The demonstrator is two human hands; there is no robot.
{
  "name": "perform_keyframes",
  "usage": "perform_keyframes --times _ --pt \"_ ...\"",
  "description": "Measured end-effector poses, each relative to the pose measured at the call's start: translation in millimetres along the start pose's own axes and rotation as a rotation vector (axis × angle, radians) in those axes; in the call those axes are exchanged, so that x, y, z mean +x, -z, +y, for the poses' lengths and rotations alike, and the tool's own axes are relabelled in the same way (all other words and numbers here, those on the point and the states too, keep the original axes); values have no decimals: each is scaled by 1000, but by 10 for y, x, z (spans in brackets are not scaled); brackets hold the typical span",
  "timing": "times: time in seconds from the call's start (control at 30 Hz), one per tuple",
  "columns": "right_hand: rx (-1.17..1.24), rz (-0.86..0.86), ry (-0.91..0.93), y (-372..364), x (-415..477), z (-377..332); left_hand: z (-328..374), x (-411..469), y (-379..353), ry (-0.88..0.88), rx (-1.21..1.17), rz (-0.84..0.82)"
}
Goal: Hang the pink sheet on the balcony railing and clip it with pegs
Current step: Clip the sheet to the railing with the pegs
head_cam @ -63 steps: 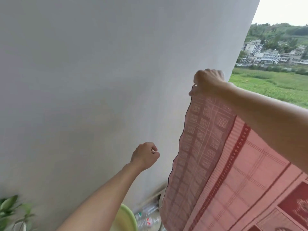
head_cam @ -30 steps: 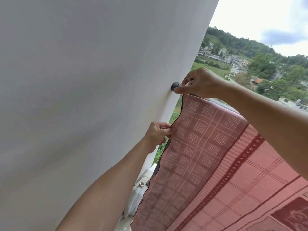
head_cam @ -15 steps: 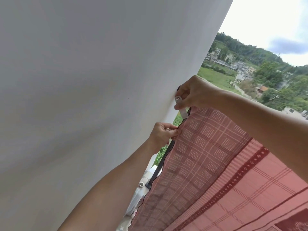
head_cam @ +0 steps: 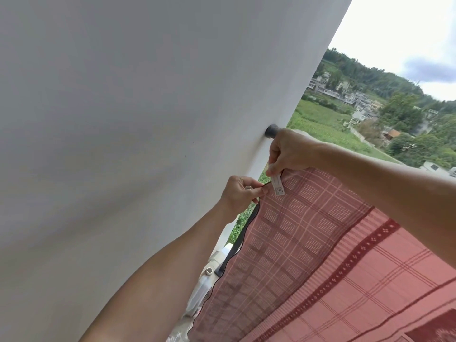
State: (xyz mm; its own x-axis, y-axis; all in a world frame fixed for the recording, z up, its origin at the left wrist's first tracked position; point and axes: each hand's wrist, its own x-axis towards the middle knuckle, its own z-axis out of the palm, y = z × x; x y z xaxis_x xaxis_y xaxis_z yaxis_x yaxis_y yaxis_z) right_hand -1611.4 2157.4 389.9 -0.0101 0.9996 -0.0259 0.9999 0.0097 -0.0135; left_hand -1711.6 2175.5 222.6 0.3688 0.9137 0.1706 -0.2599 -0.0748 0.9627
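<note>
The pink sheet (head_cam: pixel 320 243) is salmon-pink cloth with a woven check of thin lines, little dotted squares towards its edge, a dark red band with pale diamonds running through it and a thin dark hem. It hangs over the railing (head_cam: pixel 271 131), and all you really see of that is the dark round end stuck into the white wall (head_cam: pixel 123 119). The sheet's top corner sits just below and right of that end, and the rest falls away down and to the right.

The right hand (head_cam: pixel 288 151) is just below the railing end. Its grip is tight on the top of a white peg (head_cam: pixel 277 186), which points down over the sheet's corner. Can't tell if the peg actually bites the cloth. The left hand (head_cam: pixel 240 193) is lower and left of the peg, its grip pinching the sheet's hem between thumb and forefinger. A small pale round bit shows in that fist, no idea what.

Well below the railing end, against the wall, there's a white plastic jug (head_cam: pixel 202 290) with a small round spout. Can't see what's in it.

Compared with half a second ago, the right hand has dropped, so the railing end it was covering now shows, and the peg sits further onto the corner. The left hand's pinch is the same.
</note>
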Motion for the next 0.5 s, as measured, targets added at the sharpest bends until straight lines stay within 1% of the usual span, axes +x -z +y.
perform_keyframes --times 0.13,0.23,0.3,0.37,0.4,0.43,0.5 --pt "-72 -40 -27 -32 6 -6 -53 17 25 8 -5 0" --pt "-144 -67 -36 8 -37 -35 -80 -6 47 36 3 -33" --pt "-177 -105 -47 17 -65 -29 -106 -33 104 84 63 -40" --pt "-150 -103 -50 17 -62 -11 -174 -77 244 163 109 -39" --pt "-102 -63 -43 18 -53 0 -227 -107 328 211 107 -48" --pt "-42 16 -23 19 -50 0 -295 -144 420 254 110 -55" --pt "54 234 54 5 -112 -35 -441 -247 568 311 136 -41"
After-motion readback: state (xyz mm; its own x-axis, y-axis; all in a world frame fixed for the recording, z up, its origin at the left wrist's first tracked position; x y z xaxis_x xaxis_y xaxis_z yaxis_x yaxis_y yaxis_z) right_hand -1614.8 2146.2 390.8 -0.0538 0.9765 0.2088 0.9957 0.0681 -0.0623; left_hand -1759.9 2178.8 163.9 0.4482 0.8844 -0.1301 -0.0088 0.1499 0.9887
